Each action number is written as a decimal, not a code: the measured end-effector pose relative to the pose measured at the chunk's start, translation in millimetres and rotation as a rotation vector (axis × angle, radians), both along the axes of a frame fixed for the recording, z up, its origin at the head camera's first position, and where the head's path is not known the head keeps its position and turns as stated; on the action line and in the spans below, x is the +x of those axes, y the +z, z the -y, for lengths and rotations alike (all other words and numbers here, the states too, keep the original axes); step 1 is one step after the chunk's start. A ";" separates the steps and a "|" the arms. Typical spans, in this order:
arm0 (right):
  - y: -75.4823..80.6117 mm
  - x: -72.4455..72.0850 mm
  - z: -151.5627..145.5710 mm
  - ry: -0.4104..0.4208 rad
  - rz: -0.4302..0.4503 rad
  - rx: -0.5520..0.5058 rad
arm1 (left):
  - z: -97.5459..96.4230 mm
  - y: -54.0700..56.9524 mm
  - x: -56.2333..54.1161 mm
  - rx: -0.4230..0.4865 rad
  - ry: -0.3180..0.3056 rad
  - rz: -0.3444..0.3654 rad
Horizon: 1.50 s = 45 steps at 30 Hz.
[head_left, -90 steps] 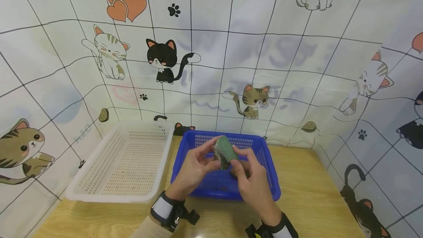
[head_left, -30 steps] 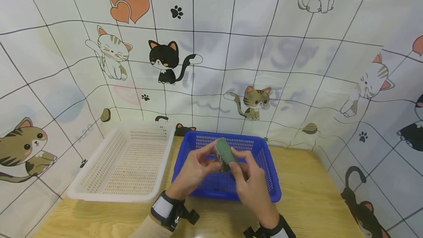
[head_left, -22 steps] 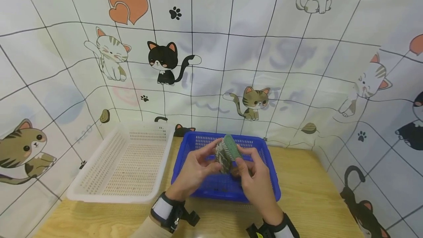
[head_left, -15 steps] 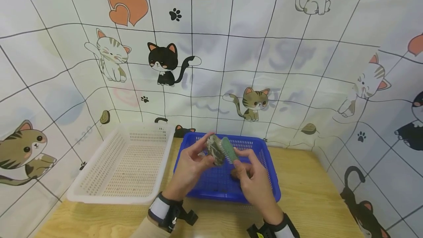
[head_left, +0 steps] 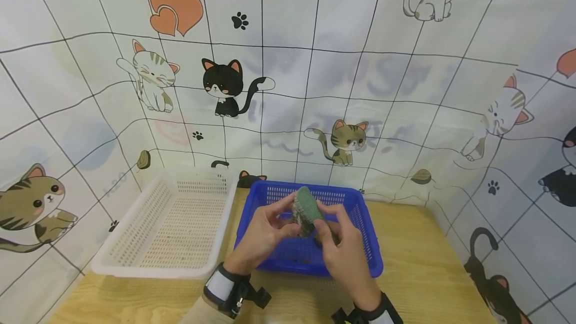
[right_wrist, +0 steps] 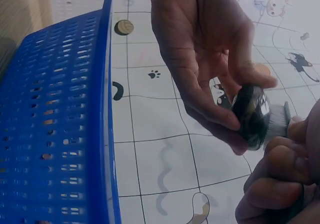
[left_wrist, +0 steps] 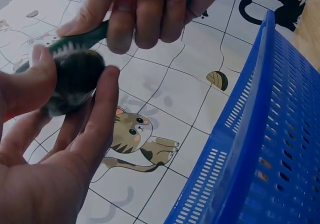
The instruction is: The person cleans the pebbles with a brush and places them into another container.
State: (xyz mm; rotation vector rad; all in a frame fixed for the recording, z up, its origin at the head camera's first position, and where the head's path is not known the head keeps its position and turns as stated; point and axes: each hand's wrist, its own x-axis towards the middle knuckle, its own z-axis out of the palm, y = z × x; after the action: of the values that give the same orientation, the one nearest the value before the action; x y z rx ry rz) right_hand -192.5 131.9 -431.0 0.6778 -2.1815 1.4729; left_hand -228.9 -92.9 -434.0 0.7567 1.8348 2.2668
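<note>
My left hand point(head_left: 261, 236) pinches a dark, mottled, rounded stone point(left_wrist: 77, 76) between thumb and fingertips, above the blue basket point(head_left: 371, 244). A small green scrubbing brush point(head_left: 308, 204) is gripped by my right hand point(head_left: 345, 251), whose fingers curl round its handle. In the right wrist view the pale bristles point(right_wrist: 276, 122) press against the stone's side. From the head view the brush back covers much of the stone. Something brown lies in the basket, mostly hidden behind my right hand.
A white perforated basket point(head_left: 148, 270) stands left of the blue one on the wooden table point(head_left: 418, 264). Behind both rises a wall sheet point(head_left: 288, 84) printed with cats and grid lines. Small dark bits lie on the blue basket's floor.
Half a second ago the stone was held further left, its streaked face showing beside the bristles. Now it is back to the right, with the brush over it. Both hands keep their holds.
</note>
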 end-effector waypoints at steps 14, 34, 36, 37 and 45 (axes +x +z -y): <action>-0.2 -1.0 -1.5 0.066 0.110 -0.069 | 3.5 -0.6 -1.0 0.202 -0.013 0.040; 4.6 -7.2 -23.9 -0.053 0.156 -0.060 | 4.8 7.5 11.3 0.048 -0.082 0.102; 4.4 -8.6 -24.3 -0.046 0.170 -0.062 | 11.5 9.3 12.7 0.043 -0.066 0.091; 4.4 -9.2 -24.3 -0.043 0.178 -0.061 | 14.9 10.1 13.1 0.039 -0.060 0.089; 5.8 -10.1 -24.4 -0.013 0.217 -0.076 | 49.9 20.7 18.3 -0.062 -0.002 0.112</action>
State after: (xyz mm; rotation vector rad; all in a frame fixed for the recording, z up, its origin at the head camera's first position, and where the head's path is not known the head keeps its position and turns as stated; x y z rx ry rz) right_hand -202.7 156.4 -425.2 0.4976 -2.2692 1.6823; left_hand -210.5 -142.8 -413.4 0.6086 1.8427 2.1920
